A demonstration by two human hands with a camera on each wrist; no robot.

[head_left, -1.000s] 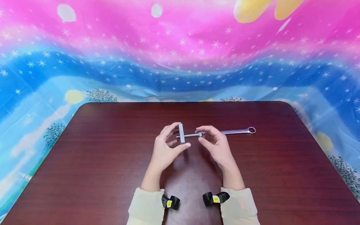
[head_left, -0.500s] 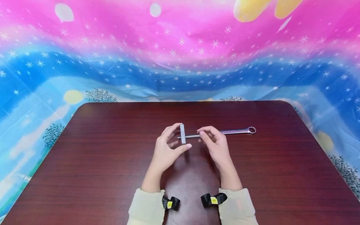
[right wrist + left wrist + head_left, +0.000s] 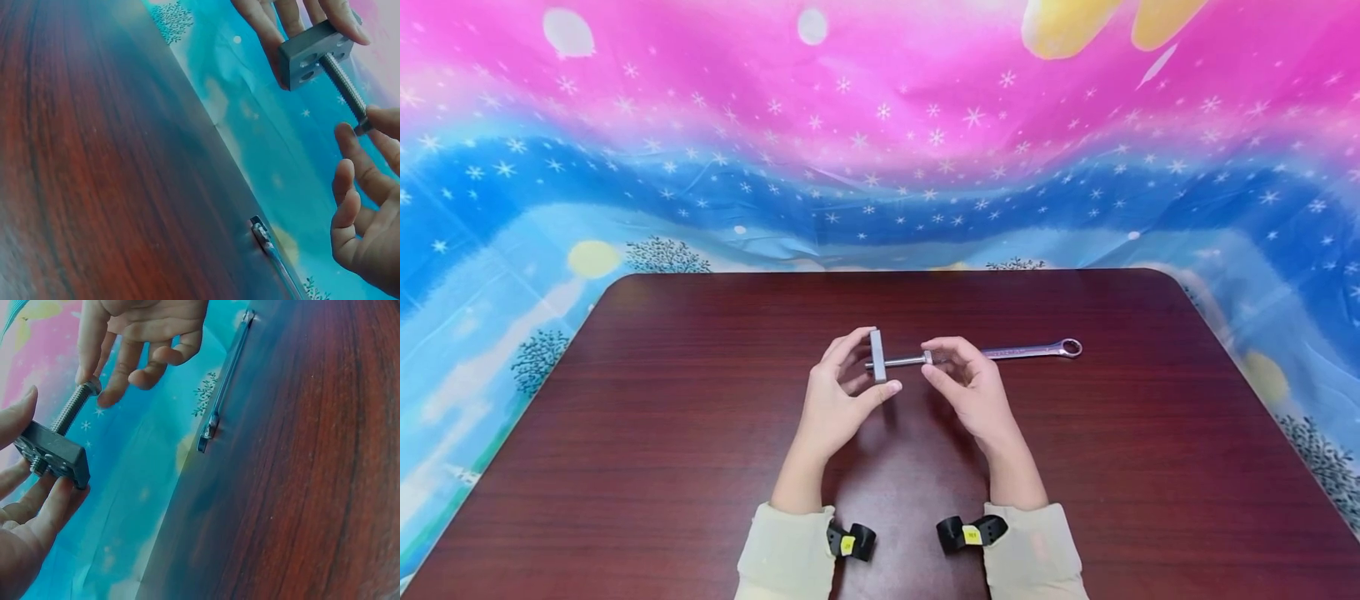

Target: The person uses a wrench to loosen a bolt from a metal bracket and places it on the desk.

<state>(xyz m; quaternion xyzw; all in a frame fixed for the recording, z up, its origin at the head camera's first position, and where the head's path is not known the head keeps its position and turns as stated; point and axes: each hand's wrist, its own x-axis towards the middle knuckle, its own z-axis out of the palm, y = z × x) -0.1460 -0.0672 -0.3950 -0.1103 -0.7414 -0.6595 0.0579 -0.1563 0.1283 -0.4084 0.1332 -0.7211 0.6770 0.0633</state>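
Above the table, my left hand (image 3: 838, 396) grips a small grey metal block (image 3: 877, 357) by its two ends, between thumb and fingers. Several holes show in the block's face in the right wrist view. A threaded bolt (image 3: 342, 85) runs through one of them, its tip (image 3: 38, 466) sticking out a little on the left hand's side. Most of the shank stands out toward my right hand (image 3: 973, 387). That hand's thumb and fingertips pinch the bolt's head (image 3: 927, 357), while its other fingers are loosely curled.
A combination wrench (image 3: 1030, 351) lies on the dark red-brown table (image 3: 700, 433) behind and right of my right hand, which hides its left end. A colourful printed cloth (image 3: 880, 167) hangs beyond the table's far edge.
The right thumb and fingertips have shifted round the bolt's head, first hiding it and then showing it again. Both hands have drifted slightly left, with block and bolt.
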